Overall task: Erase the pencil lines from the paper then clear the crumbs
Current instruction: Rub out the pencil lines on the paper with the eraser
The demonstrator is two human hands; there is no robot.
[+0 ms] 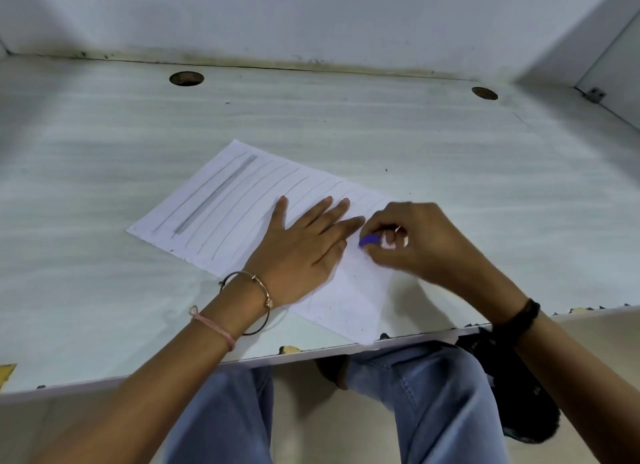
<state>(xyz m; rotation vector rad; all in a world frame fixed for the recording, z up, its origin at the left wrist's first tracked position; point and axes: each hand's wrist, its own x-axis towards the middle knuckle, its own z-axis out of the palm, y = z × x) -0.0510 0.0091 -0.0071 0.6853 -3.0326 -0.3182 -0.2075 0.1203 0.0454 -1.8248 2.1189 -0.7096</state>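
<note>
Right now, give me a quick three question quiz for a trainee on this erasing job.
1. True or false: the left hand lies flat, fingers straight, on the paper.
2. The right hand pinches: A) a pencil, B) a purple eraser, C) a ruler.
3. On which side of the left hand does the thick grey pencil band lie?

Key: 1 true. 2 B. 3 left.
</note>
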